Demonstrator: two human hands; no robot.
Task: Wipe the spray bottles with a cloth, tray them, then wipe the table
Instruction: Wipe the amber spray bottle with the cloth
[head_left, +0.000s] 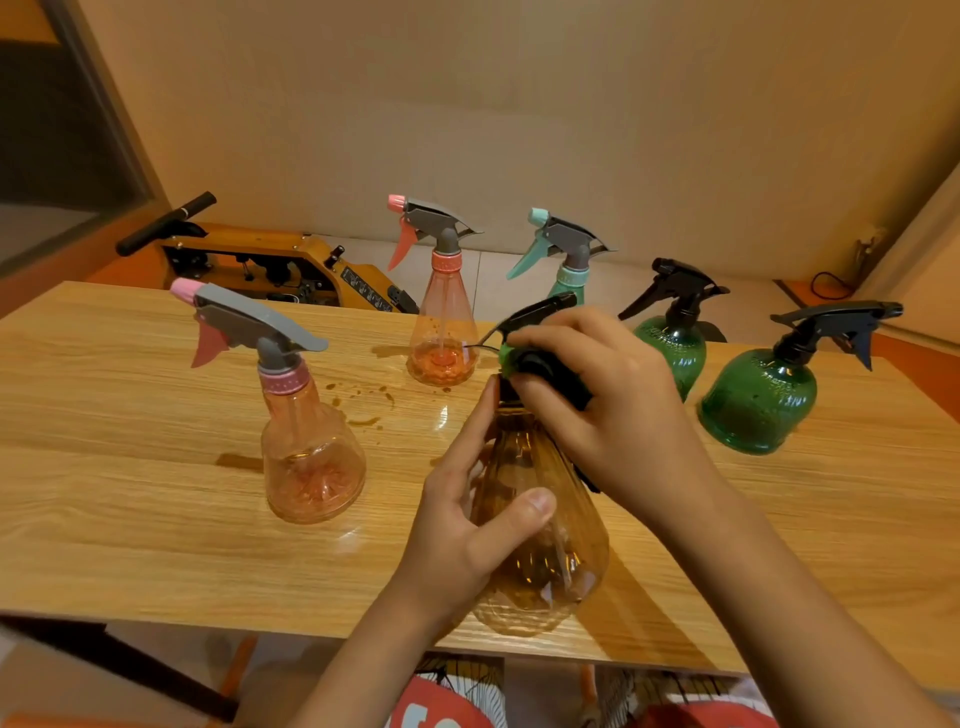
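Note:
An amber spray bottle (545, 561) with a black trigger head stands near the front edge of the wooden table (130, 519). My left hand (467, 530) grips its body. My right hand (597, 395) is closed over the black spray head, pressing a small green cloth (506, 356) against it; only a bit of the cloth shows. Two pink bottles (311, 457) (441, 332), a teal bottle (569, 260) and two dark green bottles (672, 338) (758, 400) stand around it.
Brown liquid spots (363, 402) lie on the table between the pink bottles. A yellow machine with a black handle (270, 265) sits behind the table's far edge. No tray is in view.

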